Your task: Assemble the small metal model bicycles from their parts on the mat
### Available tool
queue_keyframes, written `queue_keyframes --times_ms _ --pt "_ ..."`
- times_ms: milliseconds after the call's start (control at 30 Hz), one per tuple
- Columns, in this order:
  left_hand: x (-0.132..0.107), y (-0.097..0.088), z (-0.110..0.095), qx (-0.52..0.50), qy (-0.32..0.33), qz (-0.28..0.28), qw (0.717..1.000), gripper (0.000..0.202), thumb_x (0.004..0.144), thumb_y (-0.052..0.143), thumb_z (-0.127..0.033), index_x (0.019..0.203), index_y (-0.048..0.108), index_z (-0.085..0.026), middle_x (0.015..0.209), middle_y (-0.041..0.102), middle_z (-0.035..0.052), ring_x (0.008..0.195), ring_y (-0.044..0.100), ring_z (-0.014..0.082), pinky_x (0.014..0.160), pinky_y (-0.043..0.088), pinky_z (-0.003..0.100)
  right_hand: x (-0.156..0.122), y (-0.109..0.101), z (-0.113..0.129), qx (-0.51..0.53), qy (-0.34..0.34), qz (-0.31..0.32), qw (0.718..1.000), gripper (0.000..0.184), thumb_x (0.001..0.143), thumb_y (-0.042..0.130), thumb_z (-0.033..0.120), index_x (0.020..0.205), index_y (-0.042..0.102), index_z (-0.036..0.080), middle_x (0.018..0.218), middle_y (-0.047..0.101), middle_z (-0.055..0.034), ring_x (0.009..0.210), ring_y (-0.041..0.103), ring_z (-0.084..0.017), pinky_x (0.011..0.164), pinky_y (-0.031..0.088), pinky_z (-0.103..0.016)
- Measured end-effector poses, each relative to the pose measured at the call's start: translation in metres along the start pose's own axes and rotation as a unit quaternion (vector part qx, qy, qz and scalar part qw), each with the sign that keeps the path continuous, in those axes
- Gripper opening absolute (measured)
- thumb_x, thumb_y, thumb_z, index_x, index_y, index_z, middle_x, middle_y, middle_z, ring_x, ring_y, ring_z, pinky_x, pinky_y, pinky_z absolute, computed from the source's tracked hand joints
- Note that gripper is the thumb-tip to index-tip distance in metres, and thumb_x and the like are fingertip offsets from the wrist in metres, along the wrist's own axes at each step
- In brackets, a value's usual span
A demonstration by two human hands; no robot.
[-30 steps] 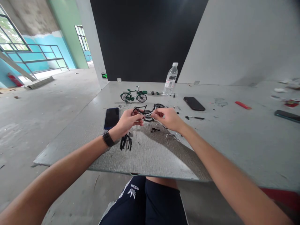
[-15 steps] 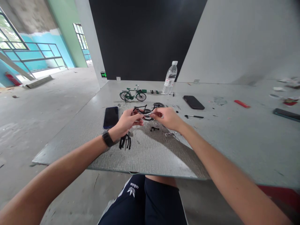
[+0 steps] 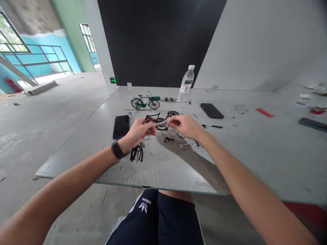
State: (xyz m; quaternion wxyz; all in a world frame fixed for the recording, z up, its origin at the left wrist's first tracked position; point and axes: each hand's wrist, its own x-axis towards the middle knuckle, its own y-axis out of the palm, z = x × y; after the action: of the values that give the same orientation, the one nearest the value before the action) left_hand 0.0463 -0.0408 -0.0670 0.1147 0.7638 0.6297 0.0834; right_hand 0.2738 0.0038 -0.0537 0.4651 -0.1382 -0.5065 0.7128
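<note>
- Bike frame, black and without wheels, sits in front of the green bicycle, on the wearer's side of it; its long axis runs crosswise, with the right end tilted up and slightly away.
- Left hand, in front of the green bicycle, is the nearer one: thumb and fingers pinch narrowly about the frame, which stands up just beyond the thumb tip.
- Silver strip, in front and to the right of the green bicycle, points from the left thumb toward the right fingertips, lying crosswise, its right end slightly higher.
- Right hand, farther right of the green bicycle, has thumb and forefinger drawn close together at the strip's right end; whether they grip it or only touch it, I cannot tell.
</note>
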Motion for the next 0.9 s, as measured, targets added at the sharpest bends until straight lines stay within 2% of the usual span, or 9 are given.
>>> queue_keyframes --times_ms 300,467,600,667,800,900 --pt "0.0 0.0 -0.001 -0.008 0.002 -0.009 1.0 0.003 0.089 0.064 -0.006 0.09 0.065 -0.009 0.078 0.069 0.0037 0.06 0.063 0.0085 0.064 0.056 0.025 0.001 0.0 -0.002 -0.026 -0.006 0.063 0.998 0.029 0.095 0.06 0.048 0.091 0.074 0.024 0.088 0.074 -0.006 0.076 0.063 -0.021 0.073 0.046 -0.038" --pt "0.0 0.0 -0.003 -0.008 0.001 -0.014 1.0 0.004 0.09 0.064 -0.007 0.087 0.065 -0.009 0.081 0.07 0.005 0.061 0.063 0.0087 0.065 0.056 0.026 0.001 -0.011 -0.017 -0.073 0.048 0.003 0.996 0.027 0.094 0.059 0.047 0.087 0.068 0.023 0.089 0.073 -0.0069 0.073 0.062 -0.02 0.068 0.043 -0.037" --pt "-0.002 0.0 -0.005 -0.007 0.0 -0.021 1.0 0.005 0.091 0.063 -0.006 0.087 0.064 -0.009 0.08 0.069 0.0053 0.061 0.064 0.009 0.066 0.056 0.026 -0.002 -0.029 -0.034 -0.13 0.082 -0.032 0.988 0.036 0.097 0.053 0.049 0.077 0.065 0.022 0.073 0.068 -0.0053 0.063 0.055 -0.018 0.063 0.036 -0.034" --pt "-0.002 0.0 -0.005 -0.006 -0.002 -0.02 1.0 0.005 0.091 0.063 -0.006 0.087 0.064 -0.009 0.08 0.069 0.0054 0.061 0.064 0.009 0.066 0.056 0.026 -0.004 -0.037 -0.045 -0.151 0.114 -0.052 0.981 0.036 0.099 0.049 0.045 0.076 0.063 0.022 0.067 0.065 -0.0047 0.061 0.052 -0.018 0.06 0.033 -0.033" --pt "-0.002 0.001 -0.006 -0.004 -0.003 -0.022 1.0 0.006 0.091 0.062 -0.006 0.087 0.064 -0.009 0.082 0.07 0.0064 0.06 0.063 0.0087 0.066 0.056 0.026 -0.009 -0.052 -0.066 -0.186 0.174 -0.097 0.962 0.03 0.095 0.054 0.037 0.068 0.052 0.022 0.069 0.064 -0.0051 0.06 0.05 -0.017 0.059 0.032 -0.032" --pt "-0.001 0.0 -0.005 -0.003 -0.003 -0.023 1.0 0.005 0.091 0.063 -0.007 0.087 0.064 -0.009 0.084 0.071 0.007 0.06 0.063 0.0084 0.066 0.056 0.025 -0.013 -0.059 -0.074 -0.148 0.205 -0.091 0.963 0.029 0.098 0.048 0.036 0.073 0.051 0.022 0.073 0.068 -0.0051 0.057 0.051 -0.016 0.058 0.033 -0.032"
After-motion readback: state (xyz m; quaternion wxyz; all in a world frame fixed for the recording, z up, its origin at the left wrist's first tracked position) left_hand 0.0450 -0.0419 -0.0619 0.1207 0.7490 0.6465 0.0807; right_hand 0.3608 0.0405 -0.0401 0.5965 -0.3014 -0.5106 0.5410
